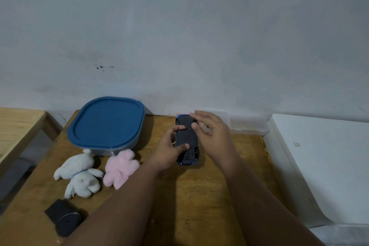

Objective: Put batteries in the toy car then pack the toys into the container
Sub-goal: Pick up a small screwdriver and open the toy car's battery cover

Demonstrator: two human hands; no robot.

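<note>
Left hand: your left hand [169, 152] grips the car [186, 138] from its left side, with the thumb lying across the dark underside and the fingers curled over the far part of the body.
Right hand: your right hand [211, 132] is loose, fingers spread and only lightly bent. It sits just right of your left hand, with one fingertip on the underside near the car's far end, and it clasps nothing.
Car pose: the car is belly up between your two hands, its flat black base facing you.
Car axis: the long axis runs straight away from you, one end near your left wrist and the other beyond your right fingertips, close to the wall.
Car ends: blue trim shows at both ends and a wheel shows at the near right corner. You cannot tell which end is the front, nor whether the car touches the table [219, 195].
Pink plush: it lies on the table just left of your left forearm [120, 168].
Container: it stands left of your left hand and farther from you, touching the pink plush's far edge, with its blue lid on [106, 122].
White plush: it lies left of the pink one, well apart from your hands [79, 173].
Black device: it sits by the near table edge, left of your left elbow [62, 216].
</note>
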